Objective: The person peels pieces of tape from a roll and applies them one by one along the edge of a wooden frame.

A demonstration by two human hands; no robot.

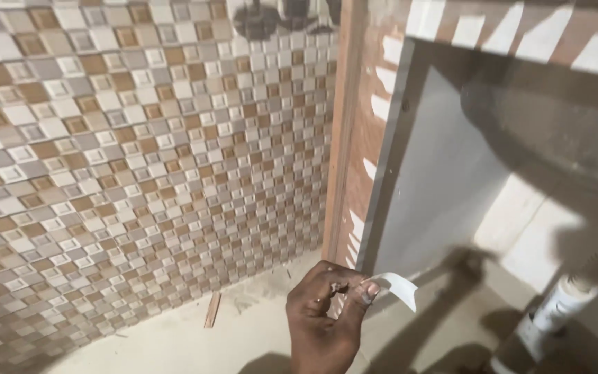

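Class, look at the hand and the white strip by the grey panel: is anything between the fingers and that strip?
Nothing visible. The hand already pinches the white strip at its fingertips, beside the grey panel edge.

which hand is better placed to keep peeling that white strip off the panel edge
Probably the one hand in view; I cannot tell if it is left or right. Its fingertips pinch the white strip by the grey panel, near the wooden frame. No other hand shows.

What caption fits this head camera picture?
A hand pinches a white tape strip beside a grey panel and mosaic tiled wall.
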